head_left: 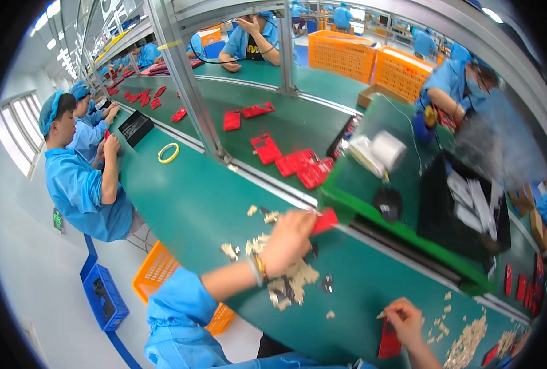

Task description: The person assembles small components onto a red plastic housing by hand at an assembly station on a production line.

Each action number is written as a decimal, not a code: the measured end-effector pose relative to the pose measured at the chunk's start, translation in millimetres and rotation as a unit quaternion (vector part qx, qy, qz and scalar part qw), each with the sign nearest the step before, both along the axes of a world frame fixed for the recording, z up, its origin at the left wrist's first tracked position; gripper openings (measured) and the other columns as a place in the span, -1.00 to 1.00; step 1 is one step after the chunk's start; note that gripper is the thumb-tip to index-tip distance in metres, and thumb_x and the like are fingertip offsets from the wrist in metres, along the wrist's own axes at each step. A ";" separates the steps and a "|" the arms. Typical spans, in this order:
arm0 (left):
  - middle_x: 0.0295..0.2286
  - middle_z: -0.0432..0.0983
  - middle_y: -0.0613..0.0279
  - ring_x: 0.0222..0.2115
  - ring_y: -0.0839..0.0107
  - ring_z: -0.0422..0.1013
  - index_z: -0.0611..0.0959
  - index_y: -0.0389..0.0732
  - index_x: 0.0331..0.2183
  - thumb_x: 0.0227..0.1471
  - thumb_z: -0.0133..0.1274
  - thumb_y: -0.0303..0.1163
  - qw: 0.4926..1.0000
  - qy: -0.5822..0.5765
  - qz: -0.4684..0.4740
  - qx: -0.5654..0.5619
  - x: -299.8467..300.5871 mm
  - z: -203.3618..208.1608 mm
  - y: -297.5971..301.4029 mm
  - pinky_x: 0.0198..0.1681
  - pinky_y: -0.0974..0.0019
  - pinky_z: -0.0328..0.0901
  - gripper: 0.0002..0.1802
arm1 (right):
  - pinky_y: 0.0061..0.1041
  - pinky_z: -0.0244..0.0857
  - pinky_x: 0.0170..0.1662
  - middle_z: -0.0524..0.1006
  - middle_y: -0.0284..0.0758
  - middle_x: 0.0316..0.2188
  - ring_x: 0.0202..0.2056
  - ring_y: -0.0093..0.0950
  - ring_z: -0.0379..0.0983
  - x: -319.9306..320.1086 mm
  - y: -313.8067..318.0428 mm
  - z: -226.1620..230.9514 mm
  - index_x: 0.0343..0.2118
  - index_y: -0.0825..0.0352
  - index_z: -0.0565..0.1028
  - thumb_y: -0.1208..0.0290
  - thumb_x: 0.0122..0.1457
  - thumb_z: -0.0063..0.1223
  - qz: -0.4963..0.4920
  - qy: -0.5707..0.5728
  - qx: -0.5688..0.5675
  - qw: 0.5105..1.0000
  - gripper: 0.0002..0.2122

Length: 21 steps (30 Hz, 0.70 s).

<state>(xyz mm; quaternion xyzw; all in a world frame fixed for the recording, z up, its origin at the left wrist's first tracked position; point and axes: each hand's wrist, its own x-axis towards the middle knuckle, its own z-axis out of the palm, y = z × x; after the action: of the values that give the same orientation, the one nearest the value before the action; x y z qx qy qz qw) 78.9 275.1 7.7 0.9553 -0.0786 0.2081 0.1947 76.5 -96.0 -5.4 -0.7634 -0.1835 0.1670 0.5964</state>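
Observation:
My left hand [286,243], with a bracelet at the wrist, reaches over the green bench and is closed on a red flat part [326,221], which is blurred by motion. Below that hand lies a heap of beige and dark scraps [298,280]. At the lower right my right hand [405,321] pinches the upper edge of a red rectangular part [389,340]. A small pale bit shows by its fingertips; I cannot tell whether it is a scrap. More beige scraps [467,341] are spread to the right of this hand.
Beyond a metal rail, a belt [212,92] carries several red parts [295,162]. A green-edged tray [402,237] holds a black box [464,203] and a white roll [388,150]. A yellow tape ring [168,153] lies left. A co-worker [86,178] sits at left; a metal post [184,74] rises ahead.

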 end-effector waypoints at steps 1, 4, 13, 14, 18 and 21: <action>-0.10 0.37 0.02 -0.13 0.08 0.31 0.45 -0.35 -0.06 -0.27 0.01 -0.58 0.997 -0.057 0.042 0.044 36.7 11.1 33.2 -0.11 0.13 0.22 -0.42 | -0.63 0.33 -0.34 0.49 -0.29 -0.40 -0.39 -0.57 0.44 4.3 20.3 4.4 -0.41 0.44 0.55 0.69 0.07 0.08 0.000 0.042 0.019 0.999 -0.94; -0.14 0.41 0.09 -0.10 0.24 0.30 0.52 -0.34 -0.13 -0.12 -0.03 -0.42 0.924 -0.070 0.190 0.325 154.0 11.6 152.0 -0.11 0.25 0.21 -0.57 | -0.66 0.31 -0.37 0.45 -0.31 -0.36 -0.41 -0.58 0.42 23.0 75.0 -15.8 -0.41 0.43 0.55 0.70 0.08 0.05 0.044 0.011 -0.053 0.998 -0.93; -0.22 0.44 0.24 -0.16 0.31 0.35 0.52 -0.16 -0.11 0.03 -0.07 -0.36 0.894 -0.008 0.300 0.333 367.3 -36.0 372.6 -0.13 0.26 0.26 -0.67 | -0.36 0.33 -0.12 0.52 -0.16 -0.27 -0.22 -0.23 0.45 31.4 139.7 -51.3 -0.26 0.36 0.54 0.59 0.13 0.05 -0.149 -0.176 -0.226 0.946 -0.88; -0.23 0.43 0.27 -0.16 0.33 0.35 0.52 -0.13 -0.12 0.04 -0.08 -0.36 0.903 -0.041 0.282 0.322 388.7 -37.2 385.8 -0.13 0.26 0.26 -0.68 | -0.36 0.33 -0.12 0.52 -0.16 -0.27 -0.22 -0.23 0.45 27.3 137.1 -55.4 -0.26 0.36 0.54 0.59 0.13 0.05 -0.170 -0.180 -0.236 0.940 -0.88; 0.11 0.24 0.20 0.16 0.11 0.09 0.35 -0.01 0.12 0.08 -0.06 -0.16 0.896 0.060 0.360 0.254 420.6 -70.4 460.5 0.11 -0.05 0.08 -0.44 | -0.32 0.33 -0.11 0.50 -0.13 -0.27 -0.21 -0.16 0.45 6.1 153.9 -63.1 -0.25 0.36 0.52 0.58 0.13 0.05 -0.150 -0.214 -0.295 0.919 -0.87; 0.21 0.04 0.09 0.22 0.05 -0.02 0.23 -0.04 0.19 0.09 -0.04 -0.12 0.901 0.138 0.390 0.129 448.7 -66.5 461.7 0.16 -0.07 -0.01 -0.34 | -0.26 0.32 -0.11 0.49 -0.09 -0.24 -0.20 -0.11 0.44 28.4 144.4 -65.0 -0.23 0.34 0.50 0.55 0.15 0.04 -0.125 -0.240 -0.319 0.908 -0.87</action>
<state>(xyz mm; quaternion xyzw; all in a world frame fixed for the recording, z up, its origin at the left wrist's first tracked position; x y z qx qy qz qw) 527.6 736.8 -58.8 0.9453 0.3020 0.1217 -0.0179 104.9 48.5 -70.4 -0.9467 -0.1613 -0.0475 0.2749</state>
